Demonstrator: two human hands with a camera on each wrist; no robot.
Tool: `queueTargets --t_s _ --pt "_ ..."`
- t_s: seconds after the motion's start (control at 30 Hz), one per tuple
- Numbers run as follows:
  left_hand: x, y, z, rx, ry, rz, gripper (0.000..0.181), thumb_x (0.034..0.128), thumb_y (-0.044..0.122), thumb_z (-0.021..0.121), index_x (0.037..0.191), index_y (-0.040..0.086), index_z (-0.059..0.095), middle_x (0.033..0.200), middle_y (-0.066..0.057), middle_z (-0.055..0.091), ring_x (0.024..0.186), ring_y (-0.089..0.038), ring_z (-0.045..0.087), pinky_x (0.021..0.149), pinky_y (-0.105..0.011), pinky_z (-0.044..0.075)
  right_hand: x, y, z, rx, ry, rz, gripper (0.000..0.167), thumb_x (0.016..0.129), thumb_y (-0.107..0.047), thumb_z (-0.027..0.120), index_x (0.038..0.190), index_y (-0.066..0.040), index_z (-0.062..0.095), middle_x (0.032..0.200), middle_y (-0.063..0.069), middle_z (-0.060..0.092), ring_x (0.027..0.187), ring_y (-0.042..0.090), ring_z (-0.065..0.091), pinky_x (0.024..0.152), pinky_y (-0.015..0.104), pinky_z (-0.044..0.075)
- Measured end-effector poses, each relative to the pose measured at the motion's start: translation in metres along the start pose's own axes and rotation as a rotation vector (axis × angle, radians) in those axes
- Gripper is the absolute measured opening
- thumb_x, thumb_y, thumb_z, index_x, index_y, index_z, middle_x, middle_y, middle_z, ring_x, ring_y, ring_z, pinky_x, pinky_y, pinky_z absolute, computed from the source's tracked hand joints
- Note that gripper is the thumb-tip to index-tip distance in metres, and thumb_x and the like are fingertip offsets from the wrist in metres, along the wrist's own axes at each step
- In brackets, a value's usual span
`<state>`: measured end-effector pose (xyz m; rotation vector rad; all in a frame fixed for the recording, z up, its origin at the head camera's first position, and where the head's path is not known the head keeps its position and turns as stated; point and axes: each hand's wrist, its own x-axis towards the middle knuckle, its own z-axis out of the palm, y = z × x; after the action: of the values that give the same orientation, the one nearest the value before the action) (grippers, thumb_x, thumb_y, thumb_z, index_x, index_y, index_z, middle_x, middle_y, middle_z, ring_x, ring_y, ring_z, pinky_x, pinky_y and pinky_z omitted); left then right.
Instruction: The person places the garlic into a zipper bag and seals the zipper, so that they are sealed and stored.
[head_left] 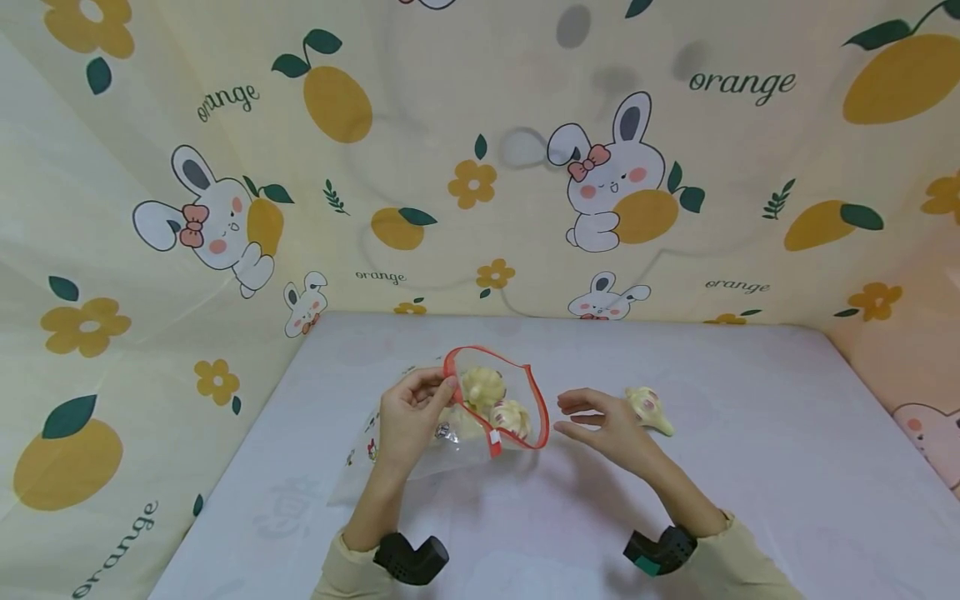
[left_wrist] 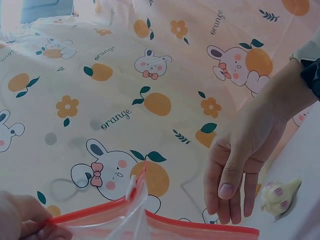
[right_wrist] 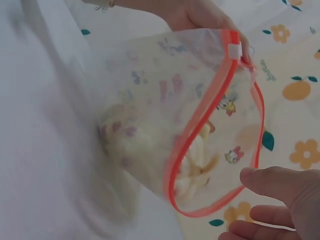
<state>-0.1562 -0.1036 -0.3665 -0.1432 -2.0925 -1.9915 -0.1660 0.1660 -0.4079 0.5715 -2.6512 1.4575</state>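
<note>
the see-through bag is on the worktop, with little cartoon pictures and a red edge around its open mouth. inside it sit two garlic bulbs, pale yellow with purple bits. the left hand has its fingers pinching the bag's red edge. just right of the bag, the right hand has its fingers loosely spread, near a third garlic bulb.

Bagged garlic blurred in right-wrist view; bag cut off at left-wrist view's bottom edge.
</note>
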Motion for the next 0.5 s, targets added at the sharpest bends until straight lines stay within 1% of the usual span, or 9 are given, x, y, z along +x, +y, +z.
queueTargets --t_s 0.17,0.27,0.5 --pt "0.0 0.0 0.0 0.009 -0.003 -0.009 0.017 0.0875 0.003 0.067 0.101 -0.006 0.067 0.089 -0.027 0.068 0.068 -0.001 0.064 0.065 -0.014 0.056 0.0 0.002 -0.007 -0.035 0.025 0.019 0.037 0.081 -0.013 0.076 0.113 0.003 0.064 0.108 0.021 0.07 0.098 0.034 0.068 0.084 0.04 0.059" --pt "0.0 0.0 0.0 0.004 -0.003 -0.007 0.016 0.0874 0.002 0.067 0.101 -0.006 0.067 0.089 -0.027 0.068 0.068 -0.001 0.064 0.065 -0.015 0.056 -0.001 0.004 -0.01 -0.05 0.039 0.02 0.037 0.082 -0.013 0.076 0.113 0.003 0.064 0.107 0.021 0.07 0.097 0.033 0.069 0.084 0.042 0.059" --pt "0.0 -0.001 0.0 -0.008 -0.004 0.003 0.016 0.0875 0.002 0.067 0.101 -0.007 0.067 0.089 -0.027 0.067 0.068 -0.001 0.064 0.066 -0.016 0.057 -0.001 0.008 -0.016 -0.089 0.071 0.02 0.036 0.081 -0.014 0.076 0.112 0.002 0.065 0.106 0.022 0.071 0.094 0.032 0.07 0.083 0.043 0.059"
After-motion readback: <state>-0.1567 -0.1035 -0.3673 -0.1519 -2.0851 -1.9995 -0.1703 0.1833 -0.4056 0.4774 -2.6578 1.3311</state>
